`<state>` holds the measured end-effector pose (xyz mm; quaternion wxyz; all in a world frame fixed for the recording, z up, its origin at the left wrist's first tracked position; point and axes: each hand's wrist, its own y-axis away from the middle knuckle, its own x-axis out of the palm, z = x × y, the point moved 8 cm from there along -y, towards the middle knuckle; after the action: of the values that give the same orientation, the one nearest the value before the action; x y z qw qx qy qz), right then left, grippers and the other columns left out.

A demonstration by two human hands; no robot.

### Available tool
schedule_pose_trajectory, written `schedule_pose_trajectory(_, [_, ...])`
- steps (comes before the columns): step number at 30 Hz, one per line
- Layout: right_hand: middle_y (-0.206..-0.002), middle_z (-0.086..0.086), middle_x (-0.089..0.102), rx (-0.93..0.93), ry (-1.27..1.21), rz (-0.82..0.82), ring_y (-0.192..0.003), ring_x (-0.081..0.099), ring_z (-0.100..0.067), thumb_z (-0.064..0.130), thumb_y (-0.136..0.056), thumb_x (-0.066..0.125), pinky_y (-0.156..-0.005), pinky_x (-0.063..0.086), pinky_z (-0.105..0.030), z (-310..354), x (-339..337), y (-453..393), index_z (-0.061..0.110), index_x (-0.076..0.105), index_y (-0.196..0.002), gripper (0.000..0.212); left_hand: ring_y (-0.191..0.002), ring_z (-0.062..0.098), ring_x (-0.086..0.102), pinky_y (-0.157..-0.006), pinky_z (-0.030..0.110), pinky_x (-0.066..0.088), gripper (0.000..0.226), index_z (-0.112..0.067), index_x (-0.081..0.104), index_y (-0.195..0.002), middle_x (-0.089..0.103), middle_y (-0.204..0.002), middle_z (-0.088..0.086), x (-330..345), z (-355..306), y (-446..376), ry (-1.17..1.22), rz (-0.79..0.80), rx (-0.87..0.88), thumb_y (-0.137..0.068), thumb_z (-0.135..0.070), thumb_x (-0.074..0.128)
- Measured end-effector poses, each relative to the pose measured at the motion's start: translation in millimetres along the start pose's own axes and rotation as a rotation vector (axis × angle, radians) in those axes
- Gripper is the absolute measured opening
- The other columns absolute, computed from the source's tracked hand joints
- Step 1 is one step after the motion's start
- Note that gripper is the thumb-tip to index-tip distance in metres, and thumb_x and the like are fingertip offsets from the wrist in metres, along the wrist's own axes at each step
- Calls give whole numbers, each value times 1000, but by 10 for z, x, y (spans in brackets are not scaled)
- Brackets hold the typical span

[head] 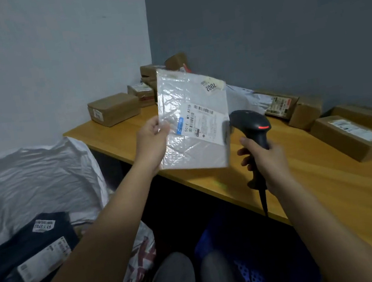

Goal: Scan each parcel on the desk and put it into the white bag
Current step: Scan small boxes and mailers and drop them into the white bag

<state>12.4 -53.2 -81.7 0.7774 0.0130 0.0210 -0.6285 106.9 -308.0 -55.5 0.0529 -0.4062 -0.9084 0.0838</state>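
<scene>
Parcel (193,121) grasped in left hand (153,140) above counter (302,172) front edge; right hand (265,161) grips scanner (253,127). Scanning underway; bagging in white bag (35,174) follows.

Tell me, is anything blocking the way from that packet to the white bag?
Nothing visible. The left hand holds the packet up above the desk edge, and the white bag lies open down to its left. Only the person's own left forearm crosses that space.

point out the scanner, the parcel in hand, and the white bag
scanner (252,123): head view, on its dark head beside the red light.
parcel (192,125): head view, on its printed label.
white bag (36,177): head view, on its crumpled upper side.
</scene>
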Motion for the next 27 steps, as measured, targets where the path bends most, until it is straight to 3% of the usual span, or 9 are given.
schedule_pose_trajectory(4, [-69,-1,67,13,-4,-37,-44,53,-7,31,-89,68,-49,42,-29,-84,-230,225,3,66,-96,28,-101,30,67,-93,52,51,17,-24,64,-96,69,-108,8,295,239,217,17,136,-115,-97,-11,53])
schedule_pose_trajectory(9, [-71,-7,68,25,-100,-57,-48,55,-13,19,-90,67,-44,39,-24,-274,-470,581,8,64,-85,12,-83,25,67,-83,42,53,25,-23,64,-92,71,-97,8,640,504,475,-47,314,-210,-95,-3,50])
schedule_pose_trajectory(12, [-73,-8,70,39,-91,-61,-54,58,-17,19,-89,68,-47,42,-25,-425,-614,776,8,65,-86,12,-90,27,67,-89,46,51,28,-27,64,-92,71,-102,6,787,649,611,-169,403,-204,-95,-3,48])
schedule_pose_trajectory(15, [-75,-8,72,36,5,-89,-55,58,-16,23,-87,72,-47,43,-25,-611,-725,876,9,68,-85,14,-100,28,65,-93,43,50,26,-26,64,-105,68,-104,-1,858,680,682,-299,403,-137,-97,-9,47])
schedule_pose_trajectory(17, [-75,-9,70,44,41,-128,-55,55,-17,24,-86,72,-49,42,-27,-730,-786,895,8,68,-85,17,-102,23,62,-88,35,48,28,-20,62,-120,64,-106,-3,893,651,713,-410,413,-78,-100,-12,44])
schedule_pose_trajectory(21, [-74,-14,63,35,62,-215,-57,52,-19,24,-85,71,-52,42,-30,-861,-874,871,0,65,-89,25,-97,18,59,-75,27,43,31,-18,62,-123,63,-107,-1,905,588,756,-608,440,29,-100,-15,42])
schedule_pose_trajectory(27, [-68,-10,63,8,-18,-217,-51,55,-12,17,-89,68,-45,41,-22,-912,-798,971,4,64,-89,13,-99,13,54,-72,25,38,25,-19,60,-120,60,-108,-6,722,622,783,-500,309,57,-102,-20,43])
